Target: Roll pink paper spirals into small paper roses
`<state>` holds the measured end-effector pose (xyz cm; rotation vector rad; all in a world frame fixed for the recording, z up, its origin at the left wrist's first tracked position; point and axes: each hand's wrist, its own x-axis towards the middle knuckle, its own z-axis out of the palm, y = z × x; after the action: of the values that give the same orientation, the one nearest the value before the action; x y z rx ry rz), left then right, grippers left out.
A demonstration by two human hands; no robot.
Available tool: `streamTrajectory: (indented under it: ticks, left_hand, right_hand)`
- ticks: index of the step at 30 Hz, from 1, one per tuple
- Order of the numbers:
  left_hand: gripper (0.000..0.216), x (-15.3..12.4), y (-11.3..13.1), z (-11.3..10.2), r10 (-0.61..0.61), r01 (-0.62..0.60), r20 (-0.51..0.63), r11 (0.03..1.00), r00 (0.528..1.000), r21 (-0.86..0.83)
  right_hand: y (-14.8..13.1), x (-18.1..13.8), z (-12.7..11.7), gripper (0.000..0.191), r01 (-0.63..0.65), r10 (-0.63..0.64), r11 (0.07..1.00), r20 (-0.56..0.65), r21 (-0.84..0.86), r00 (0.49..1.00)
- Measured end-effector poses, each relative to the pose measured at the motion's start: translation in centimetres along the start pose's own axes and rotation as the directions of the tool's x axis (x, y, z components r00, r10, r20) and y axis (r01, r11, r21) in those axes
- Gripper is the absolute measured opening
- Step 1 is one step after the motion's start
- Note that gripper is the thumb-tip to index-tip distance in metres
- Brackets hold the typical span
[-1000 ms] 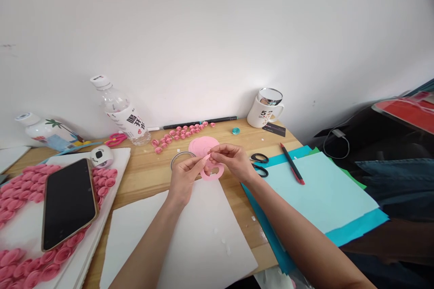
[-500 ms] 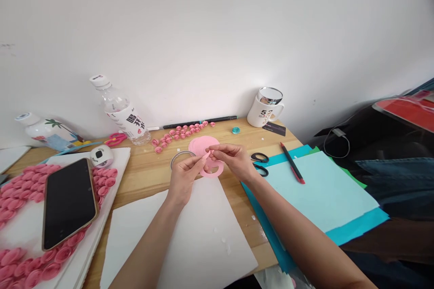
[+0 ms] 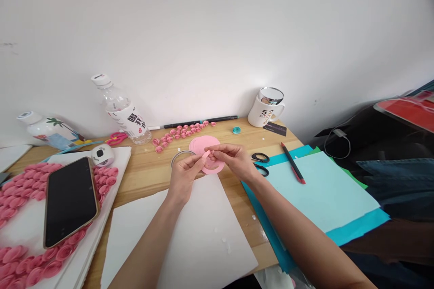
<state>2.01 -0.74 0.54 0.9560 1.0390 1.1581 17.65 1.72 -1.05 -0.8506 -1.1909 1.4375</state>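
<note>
Left hand (image 3: pixel 183 174) pinches the pink paper strip (image 3: pixel 214 170) thumb-to-finger; right hand (image 3: pixel 233 158) pinches it just beside, fingertips nearly meeting. Close pinches probably give fine control over a narrow strip; slack hangs in a loop below, likely left free so it doesn't snag. Strip is in front of the pink disc stack (image 3: pixel 197 143), above the counter (image 3: pixel 142 174).

Finished-looking pink rolls (image 3: pixel 179 132) sit in rows at the back, presumably to stay clear of the elbows. Black scissors (image 3: pixel 260 158) lie by the right wrist, handles showing, within easy reach. White sheet (image 3: pixel 190 235) is under the forearms, probably as a work surface.

Vs 1 s ago: hands basically same spot, loop's bottom edge hangs higher. Rolls and scissors unmoved on the counter.
</note>
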Motion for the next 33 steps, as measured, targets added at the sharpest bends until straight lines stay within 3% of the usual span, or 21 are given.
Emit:
streamTrajectory:
  ticks: [9,15,20,29,33]
  left_hand:
    - [0.025,-0.15,0.16,0.05,-0.041,0.040,0.026,0.998,0.999,0.042]
    - [0.026,-0.07,0.00,-0.12,-0.034,0.033,0.020,0.998,0.999,0.061]
    - [0.025,0.01,0.14,-0.05,-0.019,0.019,0.003,0.999,1.000,0.039]
    - [0.017,-0.23,0.25,-0.03,0.006,-0.010,0.040,0.995,0.999,0.104]
    - [0.019,-0.18,0.14,-0.01,-0.009,0.009,0.008,0.997,1.000,0.074]
  right_hand:
    - [0.04,-0.02,0.23,0.016,0.021,-0.018,0.997,-0.037,0.071,0.999]
    - [-0.03,0.01,0.23,0.013,0.049,-0.047,0.998,-0.051,0.026,0.998]
    - [-0.19,-0.03,0.09,0.020,0.012,-0.014,0.998,-0.022,-0.057,1.000]
    - [-0.35,-0.36,0.62,0.019,0.029,-0.031,0.998,0.051,0.047,0.998]
    - [-0.43,-0.31,0.65,0.018,0.059,-0.059,0.998,0.015,0.033,0.998]
